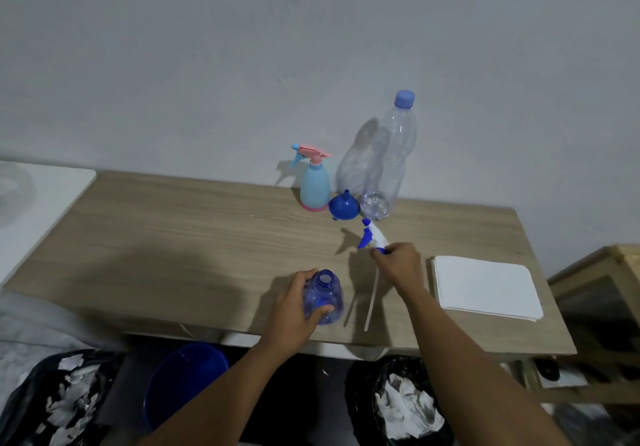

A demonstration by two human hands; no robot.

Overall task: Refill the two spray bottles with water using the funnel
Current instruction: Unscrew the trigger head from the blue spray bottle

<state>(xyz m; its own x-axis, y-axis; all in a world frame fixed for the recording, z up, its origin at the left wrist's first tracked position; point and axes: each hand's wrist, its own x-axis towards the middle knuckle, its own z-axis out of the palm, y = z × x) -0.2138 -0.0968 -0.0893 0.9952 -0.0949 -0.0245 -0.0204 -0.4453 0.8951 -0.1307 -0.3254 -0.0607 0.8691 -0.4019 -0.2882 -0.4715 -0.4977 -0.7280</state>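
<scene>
My left hand (294, 307) grips a clear blue spray bottle (325, 295) standing on the wooden table (173, 245), its neck uncapped. My right hand (398, 265) holds the bottle's blue-and-white spray head (372, 236) above the table, its thin dip tube (372, 298) hanging down toward the front edge. Farther back stands a light blue spray bottle with a pink trigger head (314, 182). A blue funnel (343, 205) rests next to it, wide mouth toward me. Just right of the funnel stands a large clear water bottle (389, 158) with a blue cap and a little water at the bottom.
A stack of white paper towels (485, 286) lies on the table's right side. Below the front edge are a blue bucket (183, 380) and two black bags of crumpled paper (405, 404). A white surface (38, 189) adjoins on the left, a wooden shelf (602, 272) on the right.
</scene>
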